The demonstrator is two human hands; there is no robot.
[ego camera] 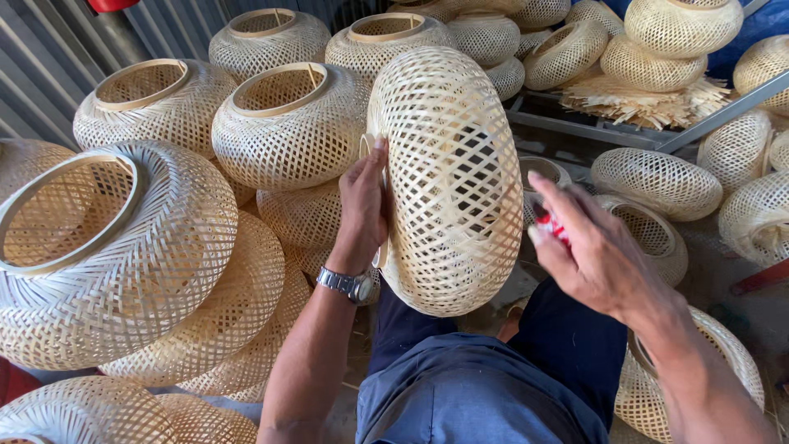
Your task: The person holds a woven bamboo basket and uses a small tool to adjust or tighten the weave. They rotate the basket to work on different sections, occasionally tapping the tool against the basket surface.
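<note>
left hand [362, 205]: grasps woven bamboo lampshade [452, 177] rim at 9 o'clock, tipped on edge, weave exposed.
right hand [596, 251]: clenches small red tool [552, 228] at 3 o'clock.

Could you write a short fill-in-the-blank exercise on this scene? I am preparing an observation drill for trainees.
1. The left hand grips the rim of a woven ___ shade.
2. A metal ___ sits on the left wrist.
3. The right hand holds a small ___ object.
4. The held shade is turned on its ___.

Missing words: bamboo; watch; red; side
</note>
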